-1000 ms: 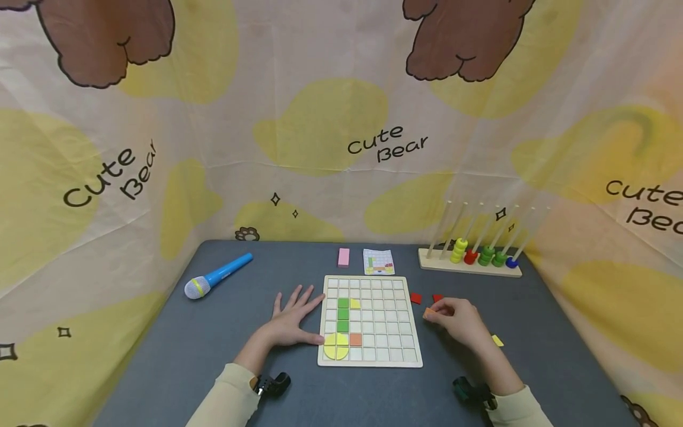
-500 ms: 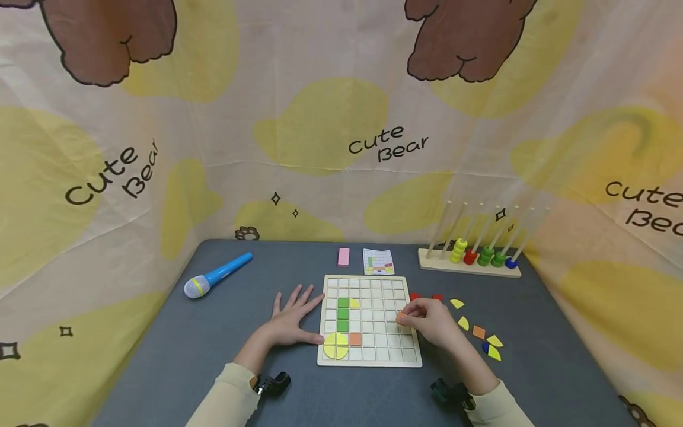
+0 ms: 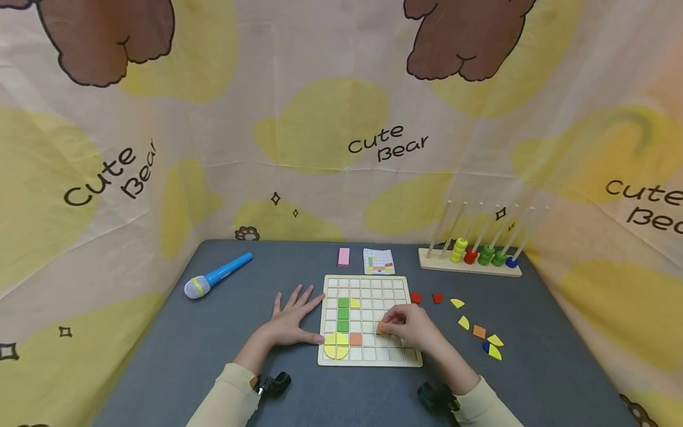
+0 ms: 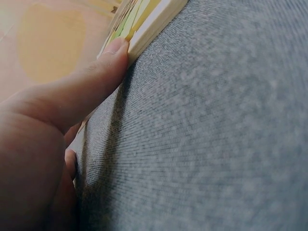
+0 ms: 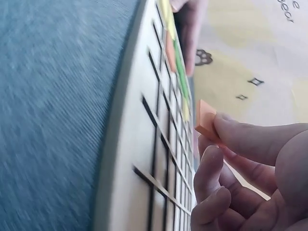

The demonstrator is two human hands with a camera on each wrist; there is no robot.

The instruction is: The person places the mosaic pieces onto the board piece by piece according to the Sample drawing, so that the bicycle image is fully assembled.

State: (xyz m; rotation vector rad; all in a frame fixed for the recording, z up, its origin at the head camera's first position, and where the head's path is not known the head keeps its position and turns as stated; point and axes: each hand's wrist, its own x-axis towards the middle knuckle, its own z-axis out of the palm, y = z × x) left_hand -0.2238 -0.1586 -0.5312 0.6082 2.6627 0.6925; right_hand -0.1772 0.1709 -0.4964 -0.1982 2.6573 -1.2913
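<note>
A white grid board (image 3: 368, 290) in a pale frame lies on the table. Several pieces sit in its cells: green squares (image 3: 343, 314), a yellow square (image 3: 354, 303), an orange square (image 3: 355, 339) and a yellow circle (image 3: 336, 346) of quarter pieces. My left hand (image 3: 288, 323) spreads its fingers at the board's left edge, the thumb touching the frame, as the left wrist view also shows. Over the right half of the board, my right hand (image 3: 408, 325) pinches an orange square tile (image 5: 207, 120) between thumb and fingers. In the right wrist view the tile is held above the cells.
Right of the board lie red pieces (image 3: 416, 298), yellow quarter pieces (image 3: 463, 322), an orange square (image 3: 479, 331) and a blue piece (image 3: 485, 346). Behind are a pink block (image 3: 343, 257), a pattern card (image 3: 379, 262) and a bead rack (image 3: 469, 264). A toy microphone (image 3: 219, 276) lies left.
My right hand has carried the orange square tile leftward from the table beside the board to over the grid. The loose pieces on the right have come into sight. My left hand has stayed still.
</note>
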